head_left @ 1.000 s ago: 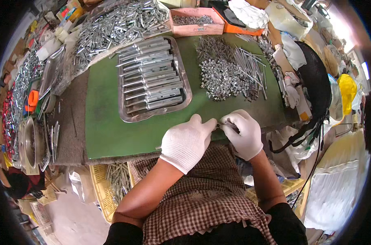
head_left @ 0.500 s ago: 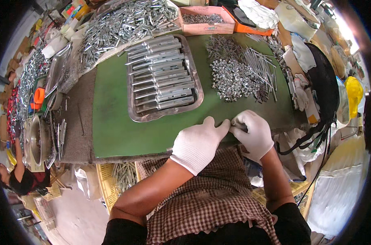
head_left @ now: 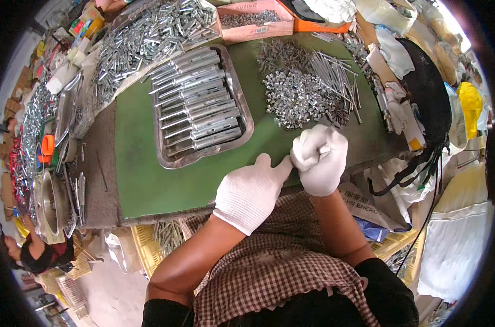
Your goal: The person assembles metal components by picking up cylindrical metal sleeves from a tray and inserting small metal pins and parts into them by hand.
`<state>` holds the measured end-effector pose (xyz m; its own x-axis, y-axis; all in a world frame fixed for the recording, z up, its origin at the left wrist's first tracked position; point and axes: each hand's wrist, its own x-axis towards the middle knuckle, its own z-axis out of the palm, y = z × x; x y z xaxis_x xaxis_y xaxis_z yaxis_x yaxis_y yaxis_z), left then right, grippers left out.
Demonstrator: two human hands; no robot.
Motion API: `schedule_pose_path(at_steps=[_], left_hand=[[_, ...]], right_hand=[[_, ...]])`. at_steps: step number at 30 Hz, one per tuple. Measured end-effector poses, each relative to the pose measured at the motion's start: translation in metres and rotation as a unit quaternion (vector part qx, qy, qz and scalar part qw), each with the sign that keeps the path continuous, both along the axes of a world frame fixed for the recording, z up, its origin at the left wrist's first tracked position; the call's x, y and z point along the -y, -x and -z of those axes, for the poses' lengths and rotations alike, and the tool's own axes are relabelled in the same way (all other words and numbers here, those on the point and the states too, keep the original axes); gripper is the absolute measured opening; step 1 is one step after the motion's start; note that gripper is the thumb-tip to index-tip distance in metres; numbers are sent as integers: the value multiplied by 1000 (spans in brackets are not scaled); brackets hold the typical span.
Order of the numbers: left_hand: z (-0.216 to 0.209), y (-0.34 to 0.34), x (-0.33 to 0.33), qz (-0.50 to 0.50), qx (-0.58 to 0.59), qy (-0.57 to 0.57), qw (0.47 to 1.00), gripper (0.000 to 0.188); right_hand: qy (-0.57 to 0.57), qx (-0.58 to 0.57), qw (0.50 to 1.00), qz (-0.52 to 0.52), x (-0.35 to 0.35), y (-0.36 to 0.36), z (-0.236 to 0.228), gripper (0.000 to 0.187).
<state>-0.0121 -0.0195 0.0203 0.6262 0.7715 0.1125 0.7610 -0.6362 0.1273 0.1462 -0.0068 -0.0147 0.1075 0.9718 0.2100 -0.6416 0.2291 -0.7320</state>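
Both hands wear white knit gloves and work over the front edge of the green mat (head_left: 136,182). My left hand (head_left: 247,191) is closed, thumb up and forefinger toward the right hand; what it grips is hidden beneath it. My right hand (head_left: 319,158) is curled, fingertips pinched together, just touching or nearly touching the left forefinger; any small part in it is out of sight. Beyond it lie a pile of small shiny metal pieces (head_left: 294,98), dark screws (head_left: 283,54) and long thin metal pins (head_left: 337,79). A metal tray (head_left: 163,158) holds a row of silver tubular parts with thin rods (head_left: 204,103).
A large heap of metal parts (head_left: 155,41) lies at the far left. A pink box (head_left: 255,32) of small pieces stands at the back. A black mesh bag (head_left: 427,92) with hanging straps is at the right. Another person (head_left: 37,250) sits at the far left.
My right hand has drawn its fingers in and turned upward, from a pinch beside the left fingertips to a tighter curl. The whole view has shifted slightly, moving the tray and piles leftward.
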Motion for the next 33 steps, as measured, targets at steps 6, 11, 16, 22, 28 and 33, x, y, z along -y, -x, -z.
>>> schedule_pose_path(at_steps=[6, 11, 16, 22, 28, 33], left_hand=[[-9, -15, -5, 37, -17, -30, 999, 6], [0, -5, -6, 22, 33, -47, 998, 10], [-11, 101, 65, -202, 77, 59, 975, 24], [-21, 160, 97, -255, 46, -70, 963, 33], [-21, 75, -43, -78, 170, -183, 965, 21], [-5, 64, -82, -80, 71, -143, 984, 22]], right_hand=[[23, 61, 995, 74, 6, 3, -3, 59], [31, -53, 998, 1, -2, -5, 0, 61], [78, -84, 993, 4, 8, -21, 12, 23], [126, 38, 991, 39, 4, 3, -8, 32], [132, 135, 982, 2, 9, 0, -9, 37], [154, 166, 974, 7, 14, 4, -15, 30]])
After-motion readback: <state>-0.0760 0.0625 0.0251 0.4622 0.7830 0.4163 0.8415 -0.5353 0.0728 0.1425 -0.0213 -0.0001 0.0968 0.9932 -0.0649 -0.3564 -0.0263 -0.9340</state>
